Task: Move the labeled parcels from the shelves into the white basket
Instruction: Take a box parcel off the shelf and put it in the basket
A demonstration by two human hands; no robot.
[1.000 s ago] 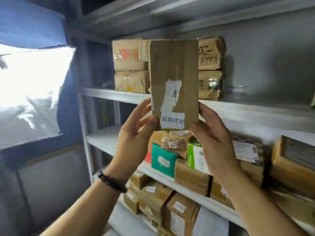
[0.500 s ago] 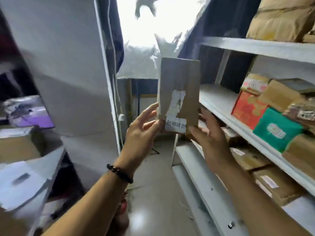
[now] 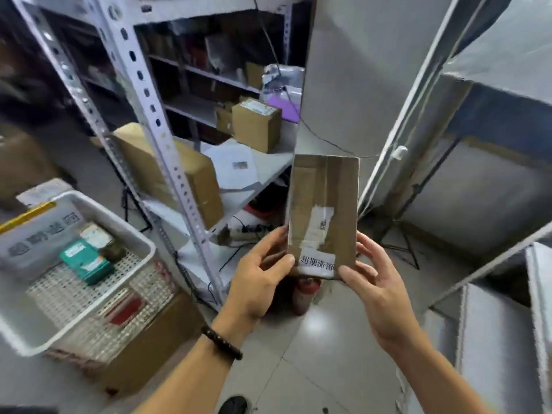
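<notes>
A flat brown cardboard parcel (image 3: 324,201) with a white printed label near its lower edge stands upright in front of me at centre frame. My left hand (image 3: 258,279) pinches its lower left corner between thumb and fingers. My right hand (image 3: 373,282) holds its lower right corner the same way. The white basket (image 3: 131,231) sits at lower left on a cardboard box; inside lie a green parcel (image 3: 86,259), a grey bag with printed characters and some small packets. The parcel is well to the right of the basket.
A grey perforated metal rack post (image 3: 155,144) rises between the basket and my hands. Its shelves carry brown boxes (image 3: 257,124) and papers. A red fire extinguisher (image 3: 306,294) stands on the tiled floor below the parcel. Grey shelving (image 3: 493,339) borders the right side.
My view has swung left and down from the parcel shelves to the aisle, bringing the white basket into sight. Both hands keep the same hold on the labeled parcel.
</notes>
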